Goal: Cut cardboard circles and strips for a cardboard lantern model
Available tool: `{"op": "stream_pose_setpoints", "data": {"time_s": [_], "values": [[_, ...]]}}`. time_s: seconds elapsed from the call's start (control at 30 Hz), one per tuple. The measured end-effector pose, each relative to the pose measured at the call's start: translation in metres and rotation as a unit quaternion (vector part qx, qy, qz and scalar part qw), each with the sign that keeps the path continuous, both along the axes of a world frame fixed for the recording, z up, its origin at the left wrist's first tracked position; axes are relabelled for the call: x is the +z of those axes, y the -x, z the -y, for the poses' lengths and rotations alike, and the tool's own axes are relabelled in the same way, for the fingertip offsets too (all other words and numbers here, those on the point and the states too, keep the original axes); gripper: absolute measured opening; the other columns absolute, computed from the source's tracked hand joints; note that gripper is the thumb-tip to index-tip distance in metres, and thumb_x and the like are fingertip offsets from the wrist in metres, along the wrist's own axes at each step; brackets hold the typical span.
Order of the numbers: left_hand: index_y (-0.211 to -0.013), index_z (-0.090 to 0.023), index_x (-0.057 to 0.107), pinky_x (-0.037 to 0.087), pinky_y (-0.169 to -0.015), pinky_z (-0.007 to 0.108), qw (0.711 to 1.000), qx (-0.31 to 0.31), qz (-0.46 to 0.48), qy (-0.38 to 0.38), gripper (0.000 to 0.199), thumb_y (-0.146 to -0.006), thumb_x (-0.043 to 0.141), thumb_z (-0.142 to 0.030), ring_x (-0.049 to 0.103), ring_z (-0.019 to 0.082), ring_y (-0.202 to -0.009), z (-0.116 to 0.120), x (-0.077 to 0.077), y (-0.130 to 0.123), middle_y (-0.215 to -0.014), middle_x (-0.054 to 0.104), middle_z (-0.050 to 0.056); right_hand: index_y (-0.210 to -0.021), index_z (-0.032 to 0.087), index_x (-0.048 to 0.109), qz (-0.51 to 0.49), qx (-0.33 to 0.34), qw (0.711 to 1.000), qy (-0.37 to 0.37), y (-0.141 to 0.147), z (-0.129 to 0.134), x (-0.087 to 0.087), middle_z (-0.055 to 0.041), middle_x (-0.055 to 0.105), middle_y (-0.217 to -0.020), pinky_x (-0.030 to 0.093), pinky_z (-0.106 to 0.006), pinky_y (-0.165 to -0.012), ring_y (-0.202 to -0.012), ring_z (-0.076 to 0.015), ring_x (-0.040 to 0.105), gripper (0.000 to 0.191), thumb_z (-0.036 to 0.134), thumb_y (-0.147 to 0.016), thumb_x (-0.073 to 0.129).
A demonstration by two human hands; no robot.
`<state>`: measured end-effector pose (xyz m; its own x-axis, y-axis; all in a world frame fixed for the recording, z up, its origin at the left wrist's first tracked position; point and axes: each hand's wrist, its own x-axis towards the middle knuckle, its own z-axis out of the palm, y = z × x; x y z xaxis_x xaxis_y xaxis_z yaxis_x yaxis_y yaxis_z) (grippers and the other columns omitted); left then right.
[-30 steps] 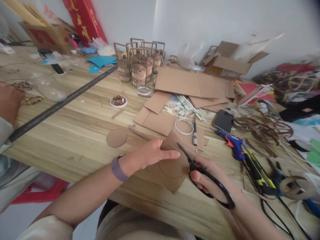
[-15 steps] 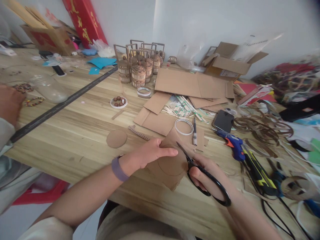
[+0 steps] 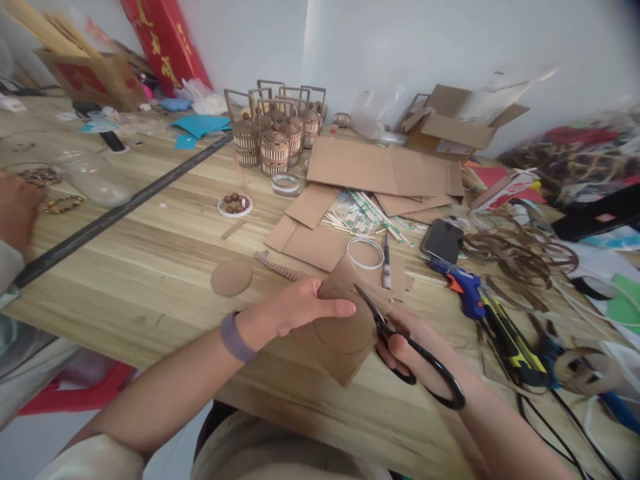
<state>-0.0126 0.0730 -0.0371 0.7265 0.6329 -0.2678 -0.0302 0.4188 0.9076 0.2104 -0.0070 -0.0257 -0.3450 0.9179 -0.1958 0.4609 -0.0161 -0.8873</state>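
Note:
My left hand (image 3: 305, 308) grips a brown cardboard piece (image 3: 345, 333) marked with a drawn circle, its thumb lying on top and its other fingers hidden beneath. Black-handled scissors (image 3: 425, 363) are in my right hand (image 3: 405, 340), with thumb and fingers at the handle loops. The scissor blades meet the right side of the cardboard, beside the circle line. A cut cardboard disc (image 3: 231, 278) lies flat on the wooden table (image 3: 175, 287), left of my left hand.
Behind my hands lie cardboard sheets (image 3: 355, 163), a white ring (image 3: 365, 253) and a pen (image 3: 387, 263). Small woven baskets (image 3: 275, 150) stand farther back. To the right are a blue glue gun (image 3: 465, 290) and a yellow-black cutter (image 3: 515, 347). Another person's hand (image 3: 19, 207) is at far left.
The whole view has shifted slightly. Both hands keep nearly the same hold on the cardboard and scissors, and the scissor handle loops look a little closer together.

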Motion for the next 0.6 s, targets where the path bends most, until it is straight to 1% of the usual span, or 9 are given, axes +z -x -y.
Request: {"op": "stream_pose_setpoints", "data": {"time_s": [0.1,0.13,0.17,0.23,0.3,0.37,0.47,0.53,0.6], "values": [[-0.088,-0.017,0.075,0.051,-0.072,0.029,0.997,0.07,-0.016,0.008,0.04,-0.068,0.087,-0.051,0.07,0.022,-0.083,-0.006,0.004,0.005,-0.088,0.078,0.004,-0.141,0.013,0.047,-0.031,0.039,0.998,0.039,-0.018,0.004,-0.004,0.0066,0.047,-0.058,0.036,-0.022,-0.041,-0.043,-0.0094,0.037,0.096,0.089,-0.083,0.043],[-0.089,-0.018,0.075,0.051,-0.071,0.028,0.995,0.095,-0.023,0.012,0.04,-0.069,0.087,-0.05,0.07,0.022,-0.084,-0.007,0.006,0.006,-0.088,0.078,0.004,-0.14,0.013,0.049,-0.038,0.036,0.998,0.042,-0.025,0.006,-0.005,0.0063,0.048,-0.059,0.035,-0.022,-0.042,-0.043,-0.0093,0.037,0.091,0.086,-0.085,0.045],[-0.09,-0.018,0.074,0.05,-0.07,0.028,0.992,0.118,-0.042,0.008,0.04,-0.068,0.087,-0.049,0.07,0.022,-0.084,-0.008,0.008,0.007,-0.088,0.077,0.003,-0.136,0.014,0.053,-0.046,0.025,0.998,0.039,-0.032,0.007,-0.005,0.0061,0.047,-0.058,0.035,-0.023,-0.042,-0.043,-0.0094,0.037,0.085,0.083,-0.088,0.047],[-0.087,-0.018,0.072,0.049,-0.069,0.029,0.983,0.142,-0.112,-0.026,0.042,-0.066,0.088,-0.051,0.069,0.024,-0.087,-0.008,0.01,0.008,-0.084,0.075,0.002,-0.124,0.014,0.061,-0.063,-0.039,0.997,0.003,-0.04,0.009,-0.004,0.0059,0.046,-0.054,0.033,-0.023,-0.042,-0.042,-0.01,0.038,0.071,0.076,-0.091,0.051],[-0.085,-0.018,0.07,0.048,-0.07,0.03,0.976,0.123,-0.168,-0.069,0.045,-0.065,0.087,-0.054,0.068,0.026,-0.089,-0.005,0.009,0.006,-0.082,0.074,0.002,-0.113,0.015,0.065,-0.074,-0.138,0.986,-0.051,-0.039,0.008,0.0,0.0054,0.047,-0.052,0.033,-0.024,-0.042,-0.042,-0.0112,0.041,0.059,0.07,-0.091,0.057],[-0.091,-0.017,0.072,0.049,-0.075,0.031,0.984,0.066,-0.144,-0.084,0.047,-0.069,0.084,-0.057,0.069,0.028,-0.094,-0.001,0.007,0.002,-0.087,0.076,0.004,-0.108,0.018,0.064,-0.071,-0.208,0.972,-0.081,-0.029,0.004,0.007,0.0043,0.051,-0.055,0.037,-0.026,-0.044,-0.046,-0.0136,0.047,0.051,0.065,-0.088,0.064],[-0.103,-0.016,0.074,0.051,-0.086,0.035,0.997,-0.011,-0.058,-0.052,0.053,-0.073,0.081,-0.059,0.069,0.03,-0.104,0.003,0.001,-0.002,-0.103,0.078,0.009,-0.102,0.02,0.066,-0.027,-0.216,0.972,-0.089,-0.008,-0.004,0.014,0.0017,0.06,-0.065,0.046,-0.029,-0.056,-0.059,-0.0176,0.057,0.041,0.053,-0.079,0.074],[-0.105,-0.015,0.074,0.051,-0.089,0.037,0.999,-0.025,-0.034,-0.026,0.055,-0.072,0.082,-0.059,0.069,0.03,-0.106,0.004,-0.003,-0.003,-0.108,0.077,0.011,-0.098,0.021,0.067,0.0,-0.202,0.975,-0.09,0.003,-0.008,0.015,0.0009,0.062,-0.071,0.046,-0.029,-0.06,-0.065,-0.018,0.057,0.034,0.045,-0.076,0.075],[-0.102,-0.015,0.075,0.051,-0.089,0.037,0.999,-0.03,-0.019,-0.004,0.055,-0.071,0.084,-0.058,0.07,0.03,-0.103,0.005,-0.004,-0.004,-0.107,0.078,0.012,-0.098,0.02,0.068,-0.003,-0.199,0.976,-0.086,0.007,-0.009,0.013,0.0013,0.061,-0.072,0.045,-0.028,-0.059,-0.064,-0.0174,0.054,0.032,0.042,-0.075,0.072]]}}
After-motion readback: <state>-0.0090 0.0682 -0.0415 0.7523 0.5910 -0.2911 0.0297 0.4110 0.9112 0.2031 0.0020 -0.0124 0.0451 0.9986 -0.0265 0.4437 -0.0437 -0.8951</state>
